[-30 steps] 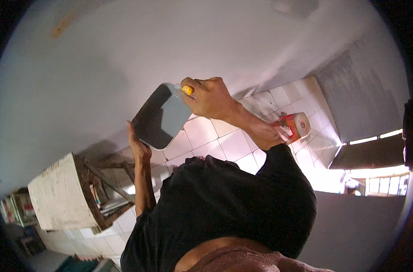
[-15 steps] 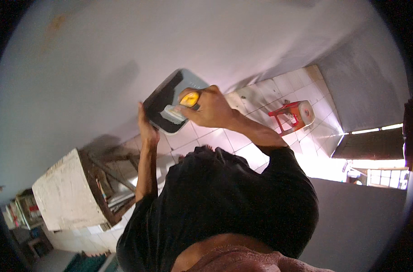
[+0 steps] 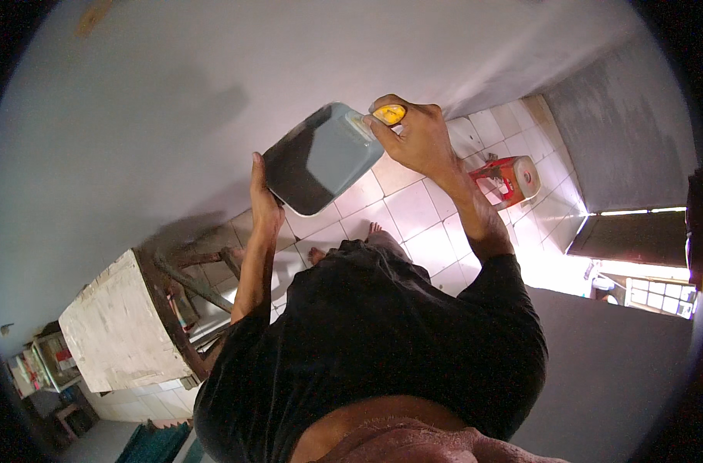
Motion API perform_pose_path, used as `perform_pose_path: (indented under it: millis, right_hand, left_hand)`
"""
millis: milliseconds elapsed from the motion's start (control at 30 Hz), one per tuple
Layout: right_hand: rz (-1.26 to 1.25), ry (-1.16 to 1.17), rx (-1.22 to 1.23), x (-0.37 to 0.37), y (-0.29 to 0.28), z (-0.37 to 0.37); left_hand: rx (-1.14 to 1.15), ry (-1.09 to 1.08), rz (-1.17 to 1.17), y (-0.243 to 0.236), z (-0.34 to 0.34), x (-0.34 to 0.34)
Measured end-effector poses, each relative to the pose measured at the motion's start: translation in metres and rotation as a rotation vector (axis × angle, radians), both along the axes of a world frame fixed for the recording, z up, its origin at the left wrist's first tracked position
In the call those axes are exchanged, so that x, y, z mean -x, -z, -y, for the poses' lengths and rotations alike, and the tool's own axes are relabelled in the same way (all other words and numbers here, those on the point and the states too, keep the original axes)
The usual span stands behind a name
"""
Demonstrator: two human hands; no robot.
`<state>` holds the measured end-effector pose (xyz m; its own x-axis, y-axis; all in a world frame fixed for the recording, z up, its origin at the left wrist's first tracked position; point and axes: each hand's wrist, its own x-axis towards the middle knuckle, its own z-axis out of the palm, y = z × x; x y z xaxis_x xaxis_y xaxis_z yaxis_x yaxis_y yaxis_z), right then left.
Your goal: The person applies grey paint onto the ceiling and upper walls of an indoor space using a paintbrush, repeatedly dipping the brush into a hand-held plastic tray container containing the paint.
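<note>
My left hand (image 3: pixel 265 197) grips a dark grey, round-cornered tray (image 3: pixel 347 162) by its left edge, thumb along the rim and the other fingers mostly hidden beneath. Smooth grey inside, the tray is partly covered by a dark shadow. At its upper right corner my right hand (image 3: pixel 417 135) is closed round a yellow-handled tool (image 3: pixel 390 115). The tool's flat, pale head (image 3: pixel 359 126) lies against the inside of the tray at that rim. Whether it is a brush or a scraper, I cannot tell.
A grey wall (image 3: pixel 158 147) rises just beyond the tray. On the pale tiled floor (image 3: pixel 432 243) stands a red stool-like thing (image 3: pixel 513 179) with a whitish top, to the right. At the left is a worn white-topped wooden table (image 3: pixel 123 324). My bare foot (image 3: pixel 374 228) shows below.
My right hand has moved up and right with the yellow-handled tool, from the tray's lower middle to its upper right corner. The tray has shifted slightly right, in my left hand.
</note>
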<state>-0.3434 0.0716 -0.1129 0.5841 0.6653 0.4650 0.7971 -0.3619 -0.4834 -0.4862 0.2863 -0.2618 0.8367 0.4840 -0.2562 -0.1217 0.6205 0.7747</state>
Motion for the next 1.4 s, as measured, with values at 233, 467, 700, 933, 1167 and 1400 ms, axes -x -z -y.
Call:
perform_pose_path:
  millis: [233, 467, 700, 933, 1167, 1400]
  right_hand:
    - [0.166, 0.008, 0.066, -0.024, 0.008, 0.020]
    - [0.246, -0.038, -0.012, -0.038, -0.021, 0.063]
    - [0.087, -0.221, -0.140, -0.038, -0.018, 0.081]
    - [-0.115, -0.378, -0.133, -0.037, 0.023, 0.073]
    - [-0.265, -0.279, -0.160, -0.091, 0.008, 0.095]
    - [-0.077, -0.148, -0.191, -0.143, 0.018, 0.101]
  left_hand:
    - [-0.021, 0.023, 0.031, -0.003, 0.026, -0.021]
    - [-0.008, -0.033, 0.070, -0.011, 0.062, -0.054]
    - [-0.023, -0.074, 0.011, -0.013, 0.089, -0.079]
    - [-0.100, -0.128, 0.007, -0.027, 0.113, -0.098]
    - [-0.162, -0.112, -0.034, -0.003, 0.107, -0.098]
    - [-0.094, -0.144, 0.031, -0.003, 0.110, -0.104]
